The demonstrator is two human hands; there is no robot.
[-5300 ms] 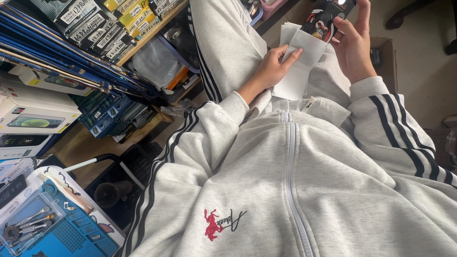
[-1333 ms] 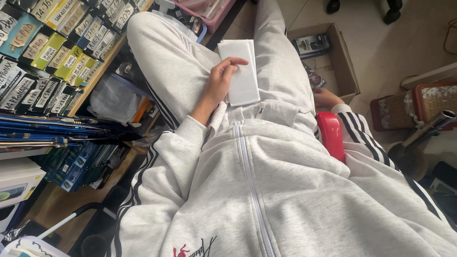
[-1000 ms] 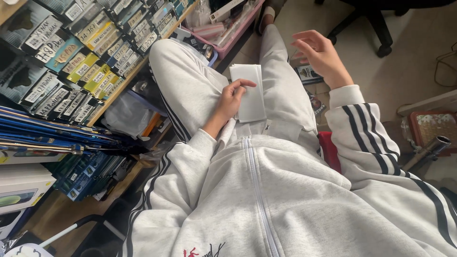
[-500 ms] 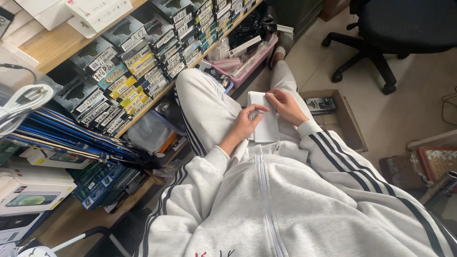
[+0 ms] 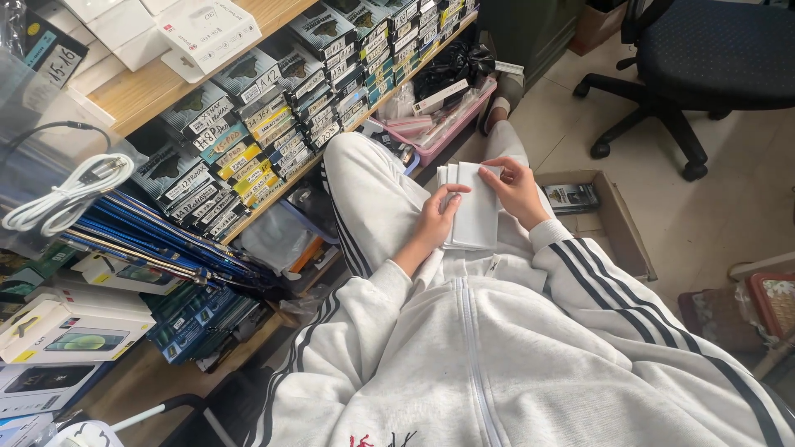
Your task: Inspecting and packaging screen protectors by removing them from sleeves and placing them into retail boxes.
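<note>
A small stack of flat white packets (image 5: pixel 475 213) rests on my lap, on pale grey trousers with dark side stripes. My left hand (image 5: pixel 436 222) lies on the stack's left side, fingers spread over the top packet. My right hand (image 5: pixel 515 192) grips the stack's right edge, thumb on top and fingers curled round it. Both hands touch the same stack. My grey zip jacket fills the lower part of the view.
Wooden shelves (image 5: pixel 157 91) on the left hold several small labelled boxes. A pink tray (image 5: pixel 447 124) of packets sits on the floor ahead. A shallow cardboard box (image 5: pixel 617 223) lies to the right, a black office chair (image 5: pixel 704 66) beyond it.
My right hand has come back from the floor box on the right and now holds the stack's right edge. The view has tilted up, showing more of the shelves and chair.
</note>
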